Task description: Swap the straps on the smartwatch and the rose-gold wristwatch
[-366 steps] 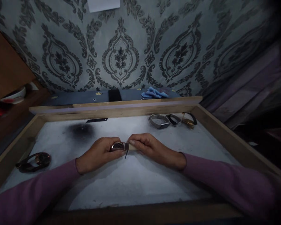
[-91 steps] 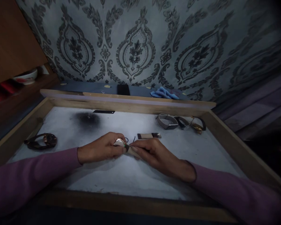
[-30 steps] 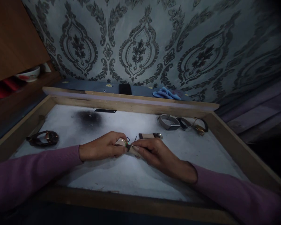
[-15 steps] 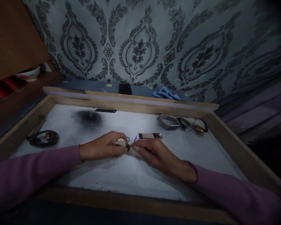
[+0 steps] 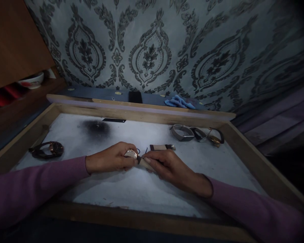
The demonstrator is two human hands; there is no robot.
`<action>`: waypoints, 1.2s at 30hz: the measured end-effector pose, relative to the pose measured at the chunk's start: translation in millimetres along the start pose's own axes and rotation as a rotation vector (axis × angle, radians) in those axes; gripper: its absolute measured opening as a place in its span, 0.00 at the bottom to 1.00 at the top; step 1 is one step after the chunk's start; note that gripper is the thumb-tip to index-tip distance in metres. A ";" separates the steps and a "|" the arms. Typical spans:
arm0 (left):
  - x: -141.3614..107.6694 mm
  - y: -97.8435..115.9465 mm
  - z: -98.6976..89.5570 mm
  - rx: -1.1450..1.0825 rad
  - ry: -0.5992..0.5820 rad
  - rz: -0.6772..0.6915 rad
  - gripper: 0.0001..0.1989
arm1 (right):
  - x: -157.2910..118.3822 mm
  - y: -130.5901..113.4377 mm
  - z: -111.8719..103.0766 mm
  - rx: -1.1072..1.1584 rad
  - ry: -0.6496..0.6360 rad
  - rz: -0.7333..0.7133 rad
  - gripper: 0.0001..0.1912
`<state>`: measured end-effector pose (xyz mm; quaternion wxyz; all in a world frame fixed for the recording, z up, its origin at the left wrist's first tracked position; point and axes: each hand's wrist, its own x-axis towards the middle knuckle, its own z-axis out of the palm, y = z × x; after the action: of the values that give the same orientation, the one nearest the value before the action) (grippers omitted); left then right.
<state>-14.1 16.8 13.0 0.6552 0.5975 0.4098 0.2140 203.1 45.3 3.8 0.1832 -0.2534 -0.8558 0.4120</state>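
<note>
Over the middle of the drawer-like tray, my left hand [image 5: 116, 157] is closed around the wristwatch [image 5: 130, 154], its round, pale metal case back turned up. My right hand [image 5: 171, 167] pinches the strap [image 5: 147, 164] close to where it meets the case; the strap's beige underside shows. A thin dark tip lies by the right fingertips, too small to name. Just beyond the right hand rests a loose strap piece [image 5: 160, 147], beige and dark brown with a buckle at one end. The right palm and the lower part of the strap are hidden.
A dark wristwatch [image 5: 56, 148] lies at the tray's left. Several more watches, including a grey-banded one [image 5: 182, 132], sit at the back right. A flat black strip [image 5: 114, 120] lies near the back wooden wall [image 5: 147, 113]. Behind it are a blue cloth [image 5: 179, 102] and a black object [image 5: 135, 97].
</note>
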 end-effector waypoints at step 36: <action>-0.5 1.2 -0.3 -0.037 -0.009 -0.030 0.09 | 2.1 -5.8 -2.1 0.004 0.033 -0.010 0.13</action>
<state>-14.4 16.9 14.3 0.6711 0.5802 0.4115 0.2088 200.9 44.7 9.9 0.2001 -0.2555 -0.8530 0.4087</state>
